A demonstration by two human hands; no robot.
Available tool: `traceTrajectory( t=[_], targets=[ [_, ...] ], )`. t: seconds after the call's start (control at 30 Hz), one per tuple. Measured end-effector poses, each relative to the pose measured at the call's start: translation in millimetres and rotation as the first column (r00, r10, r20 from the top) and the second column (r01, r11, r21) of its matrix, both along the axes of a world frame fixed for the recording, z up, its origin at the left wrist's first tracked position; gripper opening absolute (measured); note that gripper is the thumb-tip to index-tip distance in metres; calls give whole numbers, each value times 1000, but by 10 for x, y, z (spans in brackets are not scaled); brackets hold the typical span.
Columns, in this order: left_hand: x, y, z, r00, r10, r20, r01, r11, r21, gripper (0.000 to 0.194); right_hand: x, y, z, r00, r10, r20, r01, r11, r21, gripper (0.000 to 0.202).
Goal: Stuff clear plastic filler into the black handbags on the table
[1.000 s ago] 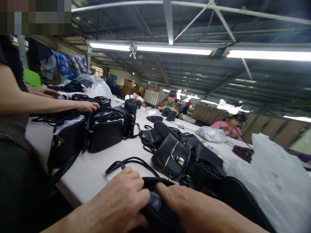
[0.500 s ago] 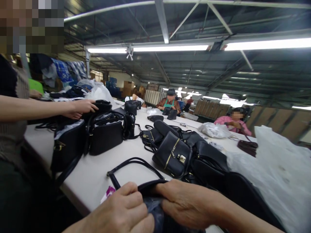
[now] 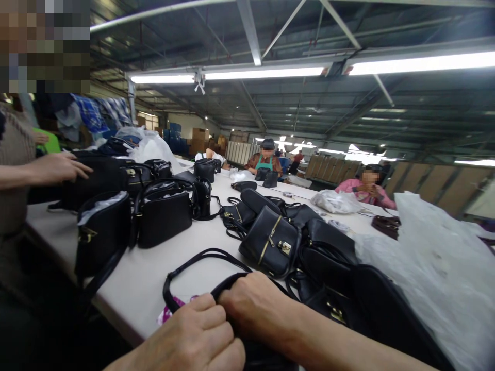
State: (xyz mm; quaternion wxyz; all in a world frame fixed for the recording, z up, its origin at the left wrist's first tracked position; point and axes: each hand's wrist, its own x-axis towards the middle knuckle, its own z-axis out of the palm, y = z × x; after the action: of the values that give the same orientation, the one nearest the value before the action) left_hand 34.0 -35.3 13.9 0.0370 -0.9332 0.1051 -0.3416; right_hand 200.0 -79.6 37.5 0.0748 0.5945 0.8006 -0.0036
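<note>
At the bottom of the view, my left hand (image 3: 195, 335) is closed on the rim of a black handbag (image 3: 266, 358). My right hand (image 3: 251, 301) is curled into the mouth of the same bag, and its fingertips are hidden inside. The bag's black strap (image 3: 209, 253) loops out over the table beyond my hands. A purple and white piece (image 3: 166, 313) lies partly behind my left hand. Close by on the right, a black bag with a gold zip and clasp (image 3: 270, 242) leans on a heap of similar bags.
The white table (image 3: 150, 288) runs away from me. Several black bags (image 3: 164, 219) stand at left, where a co-worker's hand (image 3: 64, 167) touches one. Clear plastic sheeting (image 3: 433, 278) covers the right side. Other people (image 3: 266, 159) sit farther along the table.
My right hand has moved slightly left and deeper into the bag's mouth, and the greyish plastic there is now hidden. The co-worker's hand at left has drawn back leftward.
</note>
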Motion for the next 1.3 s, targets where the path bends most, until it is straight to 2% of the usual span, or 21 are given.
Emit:
traceTrajectory(
  t=[0.13,0.3,0.4,0.5,0.57,0.67,0.73,0.83,0.9,1.03,1.1,1.2,1.3],
  targets=[
    [56,31,-36,998,50,33,-47,997,-62,20,128,-106,6,982,-166,-92,172,983,64,12],
    [148,105,-85,995,93,42,-89,993,-78,46,273,-180,89,921,-82,-381,113,992,61,13],
    [126,133,-91,988,154,19,-152,985,-83,44,357,-252,267,881,-97,-463,91,995,-35,17],
    [87,154,-86,986,164,-6,-164,986,-35,37,414,-370,464,885,-178,-429,121,980,-158,16],
    [81,162,-92,988,151,-38,-151,989,1,37,425,-442,527,907,-211,-364,157,972,-174,14],
    [103,149,-96,981,153,-118,-153,988,8,36,403,-485,494,939,-261,-222,226,959,-172,14],
    [123,120,-67,953,183,-243,-197,980,-31,30,376,-476,448,945,-280,-171,247,950,-191,23],
    [140,64,30,871,251,-423,-300,952,-54,20,362,-465,468,950,-249,-189,204,952,-227,26],
    [133,43,99,848,269,-456,-327,944,-52,18,388,-492,544,949,-232,-215,177,953,-247,24],
    [74,95,153,874,198,-444,-284,949,-136,17,449,-591,637,946,-254,-203,201,948,-247,28],
    [34,163,127,911,164,-379,-241,956,-166,24,447,-623,592,950,-288,-118,260,943,-209,28],
    [-1,269,57,980,109,-166,-138,976,-170,37,428,-637,476,959,-285,5,283,952,-116,29],
    [2,329,6,993,34,-117,-60,972,-229,27,428,-650,426,968,-246,46,249,964,-91,22]
  ],
)
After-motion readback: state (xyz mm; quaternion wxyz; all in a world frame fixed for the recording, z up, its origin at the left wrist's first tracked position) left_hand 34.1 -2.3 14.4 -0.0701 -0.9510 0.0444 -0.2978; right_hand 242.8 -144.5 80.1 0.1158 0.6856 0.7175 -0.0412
